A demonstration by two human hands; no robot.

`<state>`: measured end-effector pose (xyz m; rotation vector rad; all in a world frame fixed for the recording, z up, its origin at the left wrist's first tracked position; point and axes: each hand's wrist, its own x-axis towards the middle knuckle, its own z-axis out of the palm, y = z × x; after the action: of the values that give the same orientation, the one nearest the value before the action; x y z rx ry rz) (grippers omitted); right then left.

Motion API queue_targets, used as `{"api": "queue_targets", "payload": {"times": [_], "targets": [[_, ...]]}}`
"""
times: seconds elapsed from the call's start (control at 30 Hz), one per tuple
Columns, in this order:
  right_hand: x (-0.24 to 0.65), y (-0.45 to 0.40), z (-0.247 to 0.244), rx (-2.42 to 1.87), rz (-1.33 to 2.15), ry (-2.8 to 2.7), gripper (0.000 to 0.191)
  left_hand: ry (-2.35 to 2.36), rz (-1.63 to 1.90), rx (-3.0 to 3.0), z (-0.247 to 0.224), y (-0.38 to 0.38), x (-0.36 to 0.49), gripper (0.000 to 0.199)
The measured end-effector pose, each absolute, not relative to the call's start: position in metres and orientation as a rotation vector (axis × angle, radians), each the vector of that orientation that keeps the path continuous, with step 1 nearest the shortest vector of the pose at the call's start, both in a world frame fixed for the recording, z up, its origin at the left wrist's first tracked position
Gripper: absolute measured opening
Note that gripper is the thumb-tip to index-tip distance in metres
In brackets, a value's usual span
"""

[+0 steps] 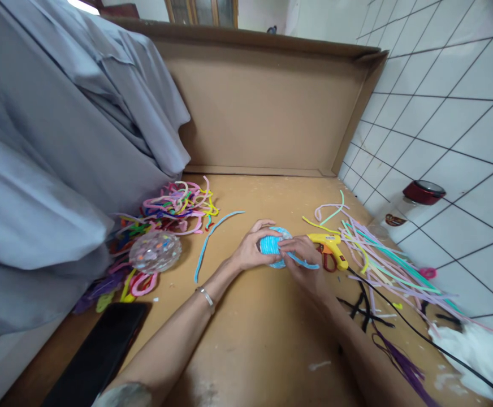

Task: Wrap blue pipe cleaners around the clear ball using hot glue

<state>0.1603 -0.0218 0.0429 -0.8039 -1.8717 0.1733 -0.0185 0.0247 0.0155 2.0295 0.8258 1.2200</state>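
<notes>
Over the middle of the table, my left hand point(251, 249) is closed around a round object wrapped in rows of light blue pipe cleaner point(268, 245). Clear, shiny plastic shows at its far edge. My right hand point(308, 261) touches the near right side of the object, its fingers pinching a blue pipe cleaner point(303, 262) whose free end sticks out to the right. Fingers hide part of the wrapping. Left of my left hand lies a loose blue pipe cleaner point(206, 244), curved. A yellow glue gun point(334, 249) rests just beyond my right hand.
Tangled colourful pipe cleaners point(178, 206) and a clear faceted ball point(155, 251) lie left, near a black phone point(98, 353) and grey cloth point(81, 113). Straight pipe cleaners point(394, 260), a black cable point(420, 333) and a red-lidded jar point(405, 209) are right. Cardboard point(267, 113) stands behind.
</notes>
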Motion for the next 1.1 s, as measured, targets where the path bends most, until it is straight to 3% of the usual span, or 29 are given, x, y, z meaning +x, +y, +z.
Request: {"api": "queue_targets", "payload": {"times": [0.53, 0.83, 1.1], "targets": [[0.159, -0.023, 0.045, -0.826, 0.170, -1.879, 0.009, 0.804, 1.221, 2.142, 0.010, 0.025, -0.020, 0.052], [0.158, -0.020, 0.038, -0.837, 0.182, -1.772, 0.008, 0.798, 1.097, 2.274, 0.004, 0.024, -0.018, 0.096], [0.161, -0.019, 0.035, -0.874, 0.185, -1.785, 0.015, 0.875, 1.213, 2.220, 0.002, 0.025, -0.013, 0.084]]}}
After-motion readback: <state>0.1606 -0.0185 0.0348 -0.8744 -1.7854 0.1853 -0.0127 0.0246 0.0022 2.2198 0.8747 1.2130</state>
